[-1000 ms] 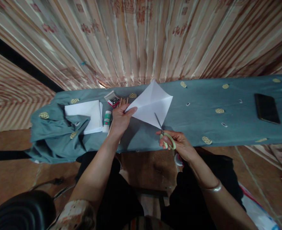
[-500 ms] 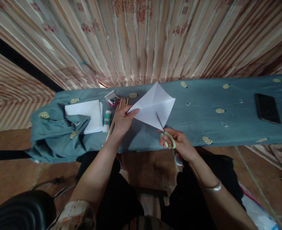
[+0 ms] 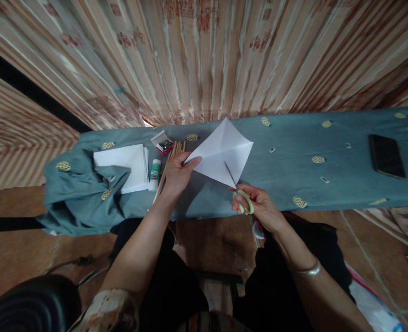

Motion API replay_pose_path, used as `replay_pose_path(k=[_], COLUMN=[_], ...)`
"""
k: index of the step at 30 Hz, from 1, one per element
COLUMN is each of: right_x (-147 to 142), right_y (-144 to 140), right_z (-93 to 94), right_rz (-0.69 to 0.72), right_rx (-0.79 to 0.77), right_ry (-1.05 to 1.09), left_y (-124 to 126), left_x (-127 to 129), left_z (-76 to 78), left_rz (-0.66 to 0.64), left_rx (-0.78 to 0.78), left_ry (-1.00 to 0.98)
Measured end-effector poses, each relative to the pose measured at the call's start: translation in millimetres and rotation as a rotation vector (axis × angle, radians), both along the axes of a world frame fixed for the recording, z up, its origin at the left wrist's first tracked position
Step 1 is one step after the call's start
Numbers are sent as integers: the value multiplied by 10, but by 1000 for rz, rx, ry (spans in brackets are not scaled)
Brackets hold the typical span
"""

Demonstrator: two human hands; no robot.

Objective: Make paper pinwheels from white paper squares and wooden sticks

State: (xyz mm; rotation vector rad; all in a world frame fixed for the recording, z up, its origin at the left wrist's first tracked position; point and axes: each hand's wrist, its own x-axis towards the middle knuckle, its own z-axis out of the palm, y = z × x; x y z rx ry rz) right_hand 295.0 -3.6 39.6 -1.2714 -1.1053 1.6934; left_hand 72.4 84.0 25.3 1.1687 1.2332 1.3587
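the white paper sheet is up off the blue cloth-covered table, creased and tilted, one corner pointing away from you toward the striped curtain. your left hand pinches its left corner, thumb on top and fingers underneath. the scissors meet the sheet at its near lower edge; the blade lies across the white surface, pointing up and away from you. your right hand is closed through the pale green loops of the handles, so it grips the scissors firmly, with a metal bangle on that wrist.

just left of your left hand, wooden sticks lie on the cloth, partly hidden behind your wrist. beside them stands a glue stick with a green label, lying lengthways and touching the edge of a stack of white paper. a small open box sits just beyond the sticks; what it holds is too small to tell. the cloth bunches into a heap at the left end of the table and overlaps the stack's near corner. well apart, far to your right, a black phone lies flat on the cloth. your dark-clothed lap shows below the table edge.
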Motion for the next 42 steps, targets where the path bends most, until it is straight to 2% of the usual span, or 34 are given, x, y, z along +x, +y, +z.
replay_pose_path(k=[10,15,19,31,42], right_x=[13,20,26,11,20], right_y=[-7,0,-5,6,6], right_z=[-18,-35,-31,-34,-25], right_rz=[-18,-10,-13,-36,-23], right_rx=[-2,10,9,-9,9], right_ry=[15,21,20,26,15], left_y=[-20,-68,-87,-65,-98], left_x=[14,35,48,42,59], left_z=[-25,28,70,36,85], left_rz=[-45,-63,-65,-58,-63], left_rx=[-7,-47,-57,-64,-77], left_ry=[13,7,3,-2,13])
